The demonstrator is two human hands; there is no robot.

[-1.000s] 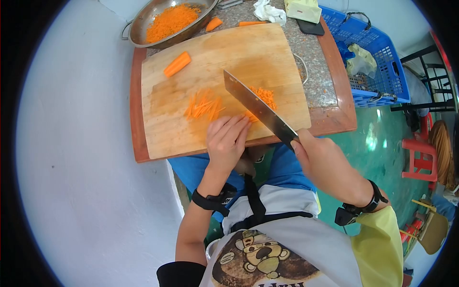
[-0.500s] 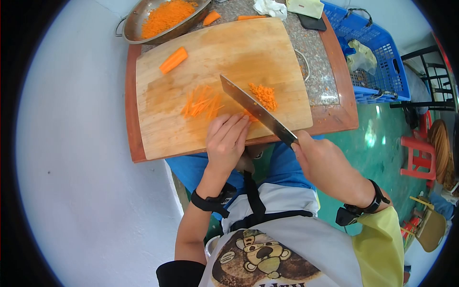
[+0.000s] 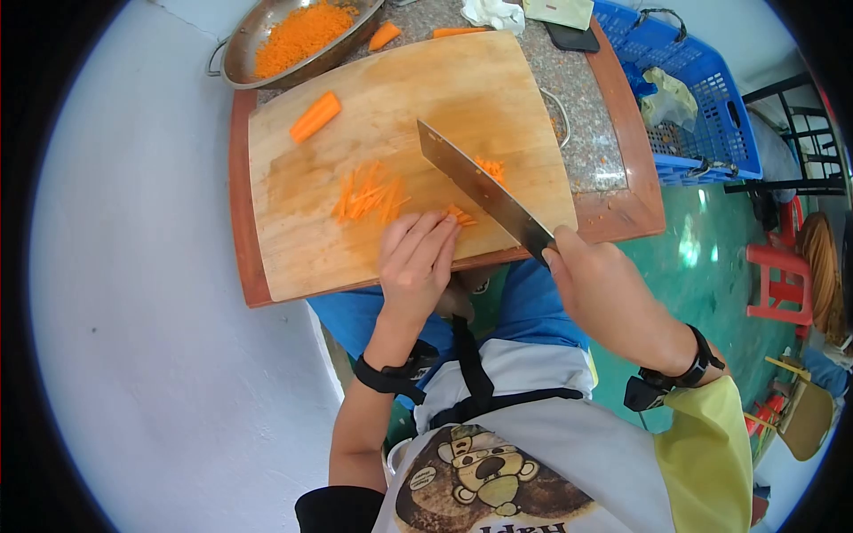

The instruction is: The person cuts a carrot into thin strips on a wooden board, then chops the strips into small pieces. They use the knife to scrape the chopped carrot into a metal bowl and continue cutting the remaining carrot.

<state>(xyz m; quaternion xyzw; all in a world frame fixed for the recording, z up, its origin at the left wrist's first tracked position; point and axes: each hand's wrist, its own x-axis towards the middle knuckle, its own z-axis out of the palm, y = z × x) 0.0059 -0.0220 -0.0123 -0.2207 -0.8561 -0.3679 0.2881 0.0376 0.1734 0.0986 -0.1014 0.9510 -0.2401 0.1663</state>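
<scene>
My right hand [image 3: 595, 280] grips the handle of a wide cleaver [image 3: 484, 188], its blade slanting up and left over the wooden cutting board [image 3: 418, 80]. At the board's near edge, my left hand [image 3: 418, 262] presses its bunched fingertips on a small bundle of carrot strips [image 3: 461, 216], whose ends stick out to the right. Finely diced carrot [image 3: 490, 169] lies partly hidden behind the blade. Loose carrot shreds [image 3: 366, 195] are spread left of the blade, above my left hand. Farther up the board rests a thick carrot piece [image 3: 315, 117].
A metal pan [image 3: 238, 58] of chopped carrot stands at the upper left. Behind the board are carrot pieces [image 3: 385, 35], a white cloth [image 3: 493, 13] and a dark phone-like object [image 3: 571, 38]. A blue crate [image 3: 711, 98] and red stool [image 3: 782, 280] are to the right.
The cleaver has moved slightly up and right, off the carrot strips and over part of the diced pile. The strips under my left fingertips now show more. The view has shifted a little.
</scene>
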